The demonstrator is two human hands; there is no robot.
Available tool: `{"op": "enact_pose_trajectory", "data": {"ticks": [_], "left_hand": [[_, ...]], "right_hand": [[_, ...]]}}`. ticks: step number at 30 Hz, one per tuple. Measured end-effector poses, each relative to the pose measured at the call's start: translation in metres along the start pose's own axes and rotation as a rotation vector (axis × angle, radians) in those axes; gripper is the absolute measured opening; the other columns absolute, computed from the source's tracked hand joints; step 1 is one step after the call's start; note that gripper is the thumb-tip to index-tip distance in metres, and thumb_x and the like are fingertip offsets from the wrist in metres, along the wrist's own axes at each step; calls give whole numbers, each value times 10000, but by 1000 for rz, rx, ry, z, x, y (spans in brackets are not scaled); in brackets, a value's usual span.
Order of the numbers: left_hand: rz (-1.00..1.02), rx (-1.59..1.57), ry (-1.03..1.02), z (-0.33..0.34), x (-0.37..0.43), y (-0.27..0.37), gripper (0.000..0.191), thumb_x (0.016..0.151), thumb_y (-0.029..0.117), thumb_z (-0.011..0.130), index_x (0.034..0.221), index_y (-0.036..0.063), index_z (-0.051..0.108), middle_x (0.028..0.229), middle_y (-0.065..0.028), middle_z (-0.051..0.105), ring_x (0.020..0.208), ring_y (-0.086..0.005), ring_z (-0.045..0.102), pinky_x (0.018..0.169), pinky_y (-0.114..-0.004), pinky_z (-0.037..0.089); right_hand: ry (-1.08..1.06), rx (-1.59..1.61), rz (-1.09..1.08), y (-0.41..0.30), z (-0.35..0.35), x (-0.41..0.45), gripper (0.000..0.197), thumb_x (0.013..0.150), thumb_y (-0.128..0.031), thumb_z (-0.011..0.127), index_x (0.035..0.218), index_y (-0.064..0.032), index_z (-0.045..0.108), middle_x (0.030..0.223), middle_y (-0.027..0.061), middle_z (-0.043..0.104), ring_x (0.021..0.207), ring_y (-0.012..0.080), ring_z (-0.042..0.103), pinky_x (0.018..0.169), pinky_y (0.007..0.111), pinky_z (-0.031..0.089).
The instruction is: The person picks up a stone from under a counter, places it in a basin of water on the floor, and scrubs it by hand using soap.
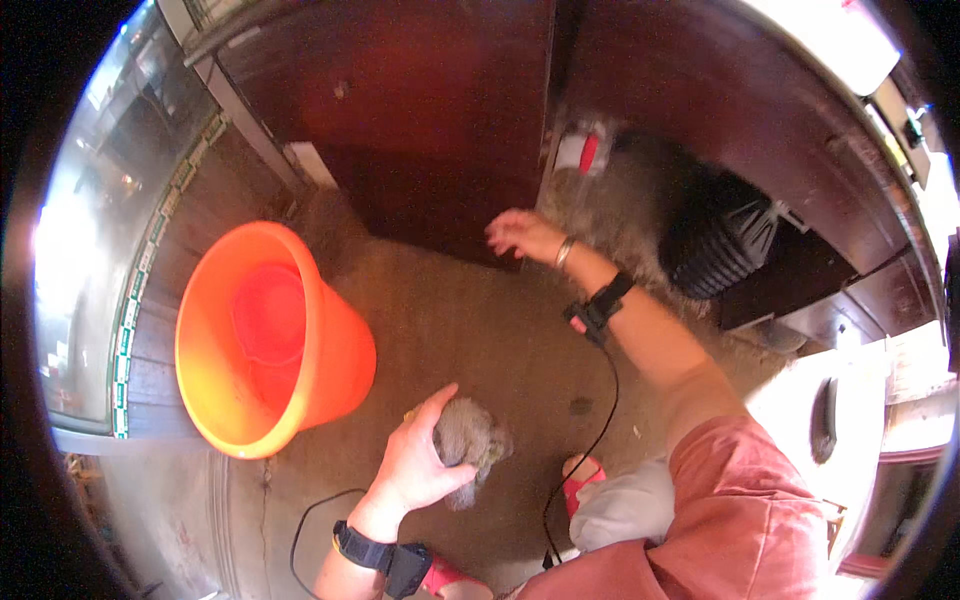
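My left hand grips a bunched, damp-looking grey cloth, thumb on one side and fingers on the other. The cloth hangs over the brown floor, and part of it is hidden by the hand. My right hand has its fingers apart and slightly bent, with nothing seen in them. It appears beside the lower corner of a dark red wooden panel; whether it touches the panel I cannot tell. To the left of my left hand stands an orange plastic bucket.
Inside the bucket lies a red plastic basin. A recess under the dark furniture holds a black ribbed object and a white and red package. A glass pane borders the left side. Black cables run from my wrist straps.
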State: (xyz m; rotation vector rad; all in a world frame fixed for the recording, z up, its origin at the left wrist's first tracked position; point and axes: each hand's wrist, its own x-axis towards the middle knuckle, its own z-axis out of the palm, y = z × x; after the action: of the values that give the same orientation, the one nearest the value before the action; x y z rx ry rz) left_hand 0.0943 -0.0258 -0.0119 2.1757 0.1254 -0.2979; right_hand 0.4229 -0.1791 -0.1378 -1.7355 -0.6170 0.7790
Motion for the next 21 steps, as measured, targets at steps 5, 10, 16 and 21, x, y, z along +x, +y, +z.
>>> {"op": "enact_pose_trajectory", "data": {"ticks": [5,10,16,21], "left_hand": [[18,-5,0,-12,3,23,852,546,145,764,1310,89,391,1189,-192,530,1117,-330,509,958,-376,407],[123,-75,105,-24,-4,42,794,521,115,779,1239,72,444,1105,-156,574,1058,-298,549,913,-370,434],[231,-282,315,-56,-16,75,619,567,23,753,1114,45,465,1003,-96,588,956,-174,565,857,-318,450],[191,-531,425,-85,-46,80,596,552,-48,723,1079,39,459,976,-59,560,922,-141,550,837,-309,455]], "right_hand": [[-324,-64,211,-24,3,-23,380,846,-348,579,1135,-108,524,984,17,616,871,119,612,701,280,482],[-726,-343,103,-87,47,-42,417,856,-375,540,1135,-65,534,978,52,622,857,142,616,683,292,498],[-886,7,39,-189,86,-83,625,880,-586,401,1190,-56,516,1065,105,614,923,201,604,799,337,476],[-881,304,-67,-223,111,-93,690,864,-621,396,1277,-69,432,1157,128,570,981,209,584,841,343,461]]}}
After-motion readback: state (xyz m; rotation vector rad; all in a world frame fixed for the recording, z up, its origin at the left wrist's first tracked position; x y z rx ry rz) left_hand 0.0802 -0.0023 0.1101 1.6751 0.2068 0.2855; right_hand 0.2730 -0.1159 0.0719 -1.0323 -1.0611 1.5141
